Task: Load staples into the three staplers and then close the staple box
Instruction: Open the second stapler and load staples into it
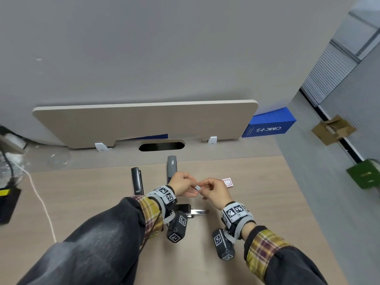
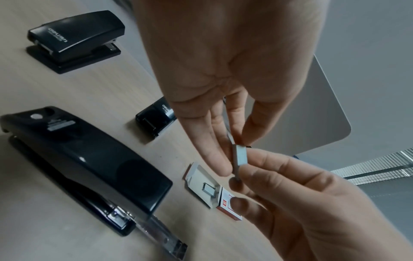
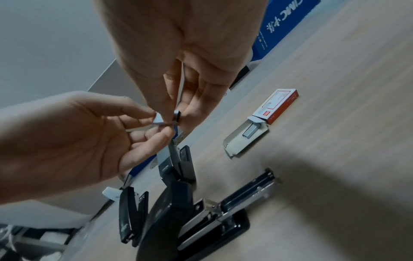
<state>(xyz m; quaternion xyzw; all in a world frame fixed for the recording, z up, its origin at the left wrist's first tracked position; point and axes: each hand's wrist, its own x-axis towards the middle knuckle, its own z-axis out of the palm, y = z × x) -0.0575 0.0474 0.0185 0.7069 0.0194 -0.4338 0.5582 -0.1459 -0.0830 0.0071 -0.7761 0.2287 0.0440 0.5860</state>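
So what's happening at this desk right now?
A person is refilling staplers. Both hands, left hand and right hand, pinch a small strip of staples above the table. The big stapler lies with its tray pulled out, two smaller staplers wait behind, and the staple box lies open.

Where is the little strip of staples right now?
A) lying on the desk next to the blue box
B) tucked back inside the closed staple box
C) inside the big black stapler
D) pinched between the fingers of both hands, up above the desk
D: the staple strip is pinched between the left hand and the right hand, off the desk.
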